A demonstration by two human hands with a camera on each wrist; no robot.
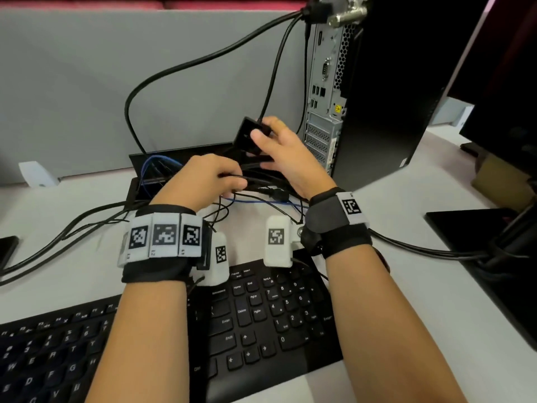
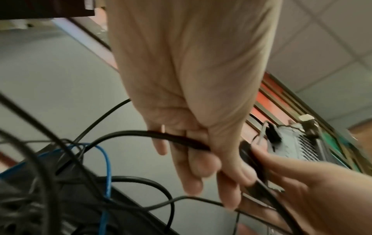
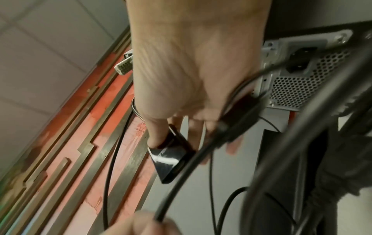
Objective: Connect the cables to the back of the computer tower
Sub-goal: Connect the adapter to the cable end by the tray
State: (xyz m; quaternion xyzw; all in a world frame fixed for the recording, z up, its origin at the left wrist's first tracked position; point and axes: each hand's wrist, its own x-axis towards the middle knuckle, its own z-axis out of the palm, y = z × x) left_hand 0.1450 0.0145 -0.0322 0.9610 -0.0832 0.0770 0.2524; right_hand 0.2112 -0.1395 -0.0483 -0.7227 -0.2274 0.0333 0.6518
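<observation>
My left hand (image 1: 207, 177) grips a black cable (image 2: 173, 137); my right hand (image 1: 280, 149) pinches a black adapter box (image 1: 250, 135), left of the computer tower (image 1: 374, 91). One cable seems attached up top; most ports remain empty.

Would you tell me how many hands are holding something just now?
2. The left hand grips a black cable over the desk; the right hand pinches a small black box beside the computer tower. None hidden.
</observation>
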